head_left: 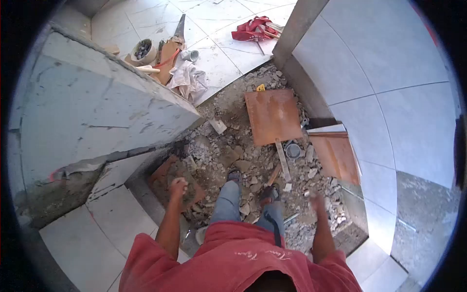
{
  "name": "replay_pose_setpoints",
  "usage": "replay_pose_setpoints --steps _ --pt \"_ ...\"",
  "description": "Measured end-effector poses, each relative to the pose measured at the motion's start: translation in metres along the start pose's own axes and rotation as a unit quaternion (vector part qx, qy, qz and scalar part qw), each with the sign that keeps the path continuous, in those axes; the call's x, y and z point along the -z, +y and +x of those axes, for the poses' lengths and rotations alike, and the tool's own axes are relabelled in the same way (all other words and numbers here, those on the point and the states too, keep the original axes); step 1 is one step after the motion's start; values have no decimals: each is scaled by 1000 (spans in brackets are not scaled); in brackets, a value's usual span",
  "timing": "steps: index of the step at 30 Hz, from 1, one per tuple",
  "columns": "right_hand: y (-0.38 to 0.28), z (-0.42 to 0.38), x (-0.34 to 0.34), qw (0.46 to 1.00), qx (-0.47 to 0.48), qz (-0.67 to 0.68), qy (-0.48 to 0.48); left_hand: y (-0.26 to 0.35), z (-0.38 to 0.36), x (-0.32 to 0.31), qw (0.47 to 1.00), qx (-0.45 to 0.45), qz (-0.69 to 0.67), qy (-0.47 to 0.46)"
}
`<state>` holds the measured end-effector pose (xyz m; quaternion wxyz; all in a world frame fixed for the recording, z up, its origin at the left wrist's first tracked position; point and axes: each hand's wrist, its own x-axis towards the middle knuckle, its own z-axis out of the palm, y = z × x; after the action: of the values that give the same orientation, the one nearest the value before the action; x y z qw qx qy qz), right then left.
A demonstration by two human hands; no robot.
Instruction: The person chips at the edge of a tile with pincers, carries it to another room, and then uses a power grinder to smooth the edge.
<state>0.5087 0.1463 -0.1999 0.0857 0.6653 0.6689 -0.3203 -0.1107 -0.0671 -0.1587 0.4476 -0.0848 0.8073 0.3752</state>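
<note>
My left hand (178, 186) has its fingers curled closed, above a reddish-brown tile (158, 171) with grey mortar (187, 176) spread over it. What is inside the fingers, if anything, is hidden. On the other side, my right hand (317, 200) hangs over the rubble (311, 219), smeared by motion, so its fingers cannot be read. Ahead of my feet lies a square reddish-brown tile (274, 117) with a pale strip of wood (282, 160) at its near edge. A grey pipe piece (293, 151) sits beside the strip.
Tiled walls (369, 73) flank me on the right, and a low partition (107, 97) stands at left. More brown tiles (335, 153) lean at right. On the white floor beyond are a bucket (144, 52), a handsaw (180, 30), a crumpled sack (187, 80) and a red bag (253, 30).
</note>
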Motion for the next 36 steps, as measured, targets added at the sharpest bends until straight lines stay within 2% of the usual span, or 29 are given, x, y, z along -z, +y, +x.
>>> replay_pose_setpoints --steps 1,2,3,4,5,6,7,10,11,12,14,15,17,22,24,28,29,30,31,32,33,34,35,36 --pt "-27 12 42 982 103 -141 67 -11 6 34 1000 1 4 -3" --pt "-83 23 95 992 51 -57 103 -33 20 69 1000 3 -18 -20" --pt "-54 69 119 971 79 -206 89 -52 15 95 999 13 -37 -37" --pt "-136 58 187 970 -23 -177 166 -58 4 104 999 16 -31 -40" --pt "-122 86 226 945 107 -172 255 -60 -6 109 999 25 -34 -24" --pt "-143 99 266 899 160 -160 376 -67 -23 120 999 41 -33 -4" --pt "-171 104 318 898 197 -116 377 -68 -36 120 999 45 -26 -4" --pt "-222 113 415 802 253 -188 507 -56 -57 103 997 68 -30 3" --pt "-231 110 433 763 263 -219 548 -58 -57 101 997 60 -49 -28" --pt "-235 107 448 763 263 -218 549 -59 -58 98 994 54 -68 -61" --pt "-245 108 483 710 254 -216 620 -21 -73 77 997 40 -42 -54" --pt "-245 107 494 707 252 -215 624 -4 -83 72 998 40 -7 -44" --pt "-244 110 514 710 73 -305 630 17 -82 67 998 14 9 -58" --pt "-223 133 528 700 117 -287 643 83 -75 37 996 -50 45 -59" --pt "-222 142 525 689 69 -303 655 124 -71 10 994 -60 44 -78" --pt "-216 153 525 678 31 -325 659 206 -37 -66 988 -81 66 -112" --pt "-213 158 526 671 11 -336 660 228 -24 -88 981 -107 60 -148" --pt "-214 161 524 659 1 -361 660 244 -11 -108 973 -132 53 -182" --pt "-215 162 520 646 -8 -385 659 254 6 -125 975 -121 48 -182" --pt "-196 169 526 614 25 -409 675 268 29 -143 971 -107 67 -202" --pt "-188 173 532 638 -44 -415 647 293 58 -169 966 -103 82 -223" --pt "-177 173 533 571 -63 -513 638 313 77 -191 970 -61 58 -227" --pt "-217 163 524 676 -70 -343 648 330 99 -215 972 -50 49 -226" --pt "-185 162 529 656 -47 -384 648 340 120 -229 968 -29 71 -237"
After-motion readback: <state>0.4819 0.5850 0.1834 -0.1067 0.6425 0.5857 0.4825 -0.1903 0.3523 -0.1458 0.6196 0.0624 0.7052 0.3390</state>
